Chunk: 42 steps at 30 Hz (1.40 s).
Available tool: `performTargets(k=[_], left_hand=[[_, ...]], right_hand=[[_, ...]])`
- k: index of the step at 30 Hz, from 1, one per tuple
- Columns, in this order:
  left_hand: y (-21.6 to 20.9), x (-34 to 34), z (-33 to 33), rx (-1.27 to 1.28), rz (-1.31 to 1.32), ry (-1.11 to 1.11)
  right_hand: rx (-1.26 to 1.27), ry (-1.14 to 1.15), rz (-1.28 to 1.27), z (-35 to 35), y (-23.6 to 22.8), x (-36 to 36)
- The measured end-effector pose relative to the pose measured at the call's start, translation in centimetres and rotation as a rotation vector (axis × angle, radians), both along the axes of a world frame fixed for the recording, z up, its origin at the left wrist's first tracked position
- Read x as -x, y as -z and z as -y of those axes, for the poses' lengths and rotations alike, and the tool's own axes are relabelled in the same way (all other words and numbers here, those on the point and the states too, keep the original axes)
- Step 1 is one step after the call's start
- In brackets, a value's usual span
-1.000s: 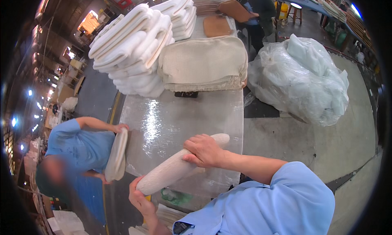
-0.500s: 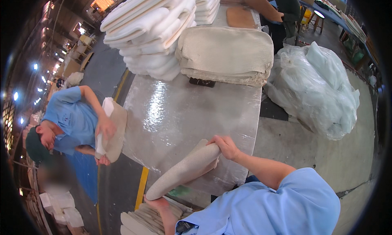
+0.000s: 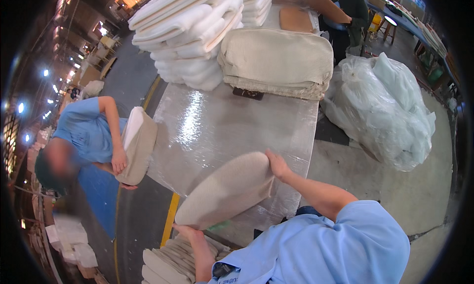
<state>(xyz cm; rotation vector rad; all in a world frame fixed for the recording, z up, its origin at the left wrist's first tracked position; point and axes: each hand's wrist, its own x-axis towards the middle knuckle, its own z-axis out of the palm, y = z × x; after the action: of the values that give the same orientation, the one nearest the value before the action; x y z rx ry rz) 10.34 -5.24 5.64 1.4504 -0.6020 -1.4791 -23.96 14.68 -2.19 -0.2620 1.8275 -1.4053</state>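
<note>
A beige fabric cushion (image 3: 227, 190) with rounded ends is tilted above the near part of the plastic-covered table (image 3: 237, 126). My right hand (image 3: 277, 164) holds its far right end, with the fingers partly hidden behind the edge. At the lower left end my left hand (image 3: 188, 231) supports the cushion from below, its fingers mostly covered by the fabric. Just below that hand, several beige fabric pieces (image 3: 170, 262) lie stacked beside me.
A beige fabric stack (image 3: 276, 57) and tall piles of white padding (image 3: 187, 32) stand at the table's far end. A bulky clear plastic bag (image 3: 385, 111) rests on the floor at right. At left, a co-worker (image 3: 94, 131) holds a beige cover with white filling (image 3: 138, 146).
The cushion has turned so that more of its broad face shows. My right hand has shifted slightly right and away from me. The co-worker's hands have moved down along their cover.
</note>
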Motion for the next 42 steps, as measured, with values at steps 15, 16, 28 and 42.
performTargets(k=[15, 16, 28, 42], left_hand=[[1.0, 4.1, -8.2, -0.173, 0.313, 1.098], [0.6, 3.6, -8.3, -0.197, 0.262, 1.116], [-4.6, 2.9, -12.1, -0.266, 0.226, 1.276], [-2.1, 5.1, -15.2, -0.764, -0.099, 0.992]], right_hand=[[0.398, -0.222, 0.138, -9.3, -12.5, 10.6], [0.391, -0.229, 0.143, -9.6, -12.8, 10.5], [0.236, -0.248, -0.117, -9.3, -14.9, 11.1], [-0.098, -0.021, -0.454, -2.2, -10.0, 12.9]])
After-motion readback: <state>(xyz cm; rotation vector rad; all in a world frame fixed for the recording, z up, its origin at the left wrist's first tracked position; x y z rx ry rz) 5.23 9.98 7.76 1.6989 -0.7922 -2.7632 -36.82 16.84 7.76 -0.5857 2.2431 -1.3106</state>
